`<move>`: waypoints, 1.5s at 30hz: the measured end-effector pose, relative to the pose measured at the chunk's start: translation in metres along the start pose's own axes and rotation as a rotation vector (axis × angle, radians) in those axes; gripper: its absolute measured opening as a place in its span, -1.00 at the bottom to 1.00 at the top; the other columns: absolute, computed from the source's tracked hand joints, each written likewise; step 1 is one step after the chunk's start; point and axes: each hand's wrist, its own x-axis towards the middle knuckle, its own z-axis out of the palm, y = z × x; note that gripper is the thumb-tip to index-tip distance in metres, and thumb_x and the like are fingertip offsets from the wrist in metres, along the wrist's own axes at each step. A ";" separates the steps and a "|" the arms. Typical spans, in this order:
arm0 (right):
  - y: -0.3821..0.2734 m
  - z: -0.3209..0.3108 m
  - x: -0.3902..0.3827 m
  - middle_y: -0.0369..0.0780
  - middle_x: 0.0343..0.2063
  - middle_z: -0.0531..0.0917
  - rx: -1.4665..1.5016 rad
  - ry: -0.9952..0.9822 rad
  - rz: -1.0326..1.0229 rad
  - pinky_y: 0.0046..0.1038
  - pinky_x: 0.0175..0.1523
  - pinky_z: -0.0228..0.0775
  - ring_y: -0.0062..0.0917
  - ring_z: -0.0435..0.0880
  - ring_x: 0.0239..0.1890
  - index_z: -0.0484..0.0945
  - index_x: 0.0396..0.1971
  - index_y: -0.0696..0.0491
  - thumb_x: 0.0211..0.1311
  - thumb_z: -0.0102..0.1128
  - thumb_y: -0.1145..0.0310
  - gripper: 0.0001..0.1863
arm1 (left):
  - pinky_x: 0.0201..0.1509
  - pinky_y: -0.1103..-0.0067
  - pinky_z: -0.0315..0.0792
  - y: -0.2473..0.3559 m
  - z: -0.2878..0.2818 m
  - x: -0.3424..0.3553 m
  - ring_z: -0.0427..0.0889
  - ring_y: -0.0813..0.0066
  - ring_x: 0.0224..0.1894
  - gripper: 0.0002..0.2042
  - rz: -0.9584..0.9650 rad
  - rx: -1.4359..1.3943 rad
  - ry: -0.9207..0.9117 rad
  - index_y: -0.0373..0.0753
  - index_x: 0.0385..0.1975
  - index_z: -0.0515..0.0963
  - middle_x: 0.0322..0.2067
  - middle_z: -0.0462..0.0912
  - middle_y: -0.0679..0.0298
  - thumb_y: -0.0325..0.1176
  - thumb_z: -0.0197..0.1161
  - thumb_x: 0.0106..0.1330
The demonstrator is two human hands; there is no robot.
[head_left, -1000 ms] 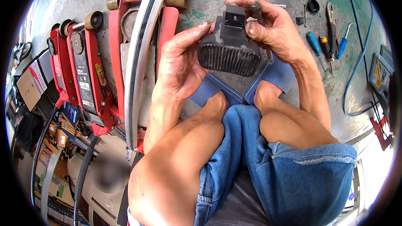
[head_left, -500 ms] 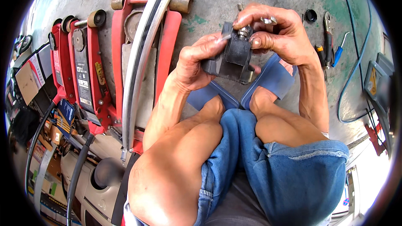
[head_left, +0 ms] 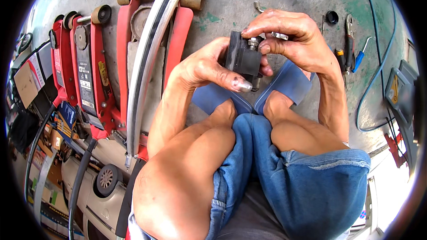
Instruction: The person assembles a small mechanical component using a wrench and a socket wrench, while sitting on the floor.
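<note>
The left hand (head_left: 209,69) clasps the black block (head_left: 243,62) while the right hand (head_left: 293,35) pinches its one-o'clock bolt (head_left: 253,42), apparently fitting work needing steady bracing.

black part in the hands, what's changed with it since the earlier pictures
The black part has been turned: its ribbed face no longer faces the camera, and a metal fitting shows. The right hand has shifted its fingers beside that fitting; the wrench in it has turned too. The left hand still holds the part. The red jacks stayed put.
</note>
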 end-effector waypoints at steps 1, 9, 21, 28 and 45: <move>0.000 -0.001 -0.001 -0.20 -0.13 0.74 -0.101 -0.001 -0.071 -0.50 -0.21 0.65 -0.54 0.75 -0.25 0.73 0.02 0.16 0.25 0.32 0.72 -0.66 | 0.30 0.38 0.51 -0.004 0.004 0.003 0.70 0.28 0.11 -0.31 0.048 -0.033 -0.014 -0.39 0.16 0.54 -0.02 0.74 0.09 -0.36 0.60 -0.06; -0.001 0.005 -0.002 -0.14 -0.22 0.77 -0.236 0.048 0.139 -0.39 -0.08 0.60 -0.46 0.77 -0.16 0.73 -0.01 0.15 0.27 0.37 0.53 -0.71 | 0.10 0.39 0.62 -0.011 0.014 -0.002 0.75 0.26 -0.11 -0.36 -0.040 0.144 0.374 -0.36 0.05 0.55 -0.16 0.72 0.11 -0.30 0.60 -0.10; -0.037 0.024 -0.021 -0.11 -0.27 0.62 -1.087 -0.068 0.189 -0.19 -0.09 0.51 -0.11 0.65 -0.19 0.60 0.10 0.11 0.36 0.22 0.51 -0.68 | -0.24 0.60 0.45 -0.031 0.009 0.008 0.56 0.66 -0.30 -0.58 -0.046 0.291 0.503 -0.31 -0.11 0.60 -0.31 0.69 0.36 -0.32 0.66 0.13; -0.038 0.008 -0.027 -0.12 -0.24 0.61 -1.090 -0.150 0.267 -0.20 -0.11 0.51 -0.15 0.65 -0.16 0.58 0.17 0.05 0.29 0.29 0.45 -0.58 | -0.17 0.63 0.49 -0.032 0.018 0.008 0.59 0.64 -0.27 -0.55 -0.038 0.398 0.614 -0.29 -0.08 0.58 -0.33 0.64 0.38 -0.32 0.67 0.12; -0.028 0.042 -0.027 -0.29 -0.38 0.54 -1.480 -0.186 0.116 -0.37 -0.36 0.58 -0.40 0.64 -0.32 0.61 0.12 0.03 0.03 0.27 0.45 -0.46 | -0.09 0.48 0.59 -0.046 0.017 0.006 0.71 0.45 -0.22 -0.33 -0.004 0.464 0.663 -0.42 0.14 0.54 -0.24 0.75 0.18 -0.25 0.69 0.06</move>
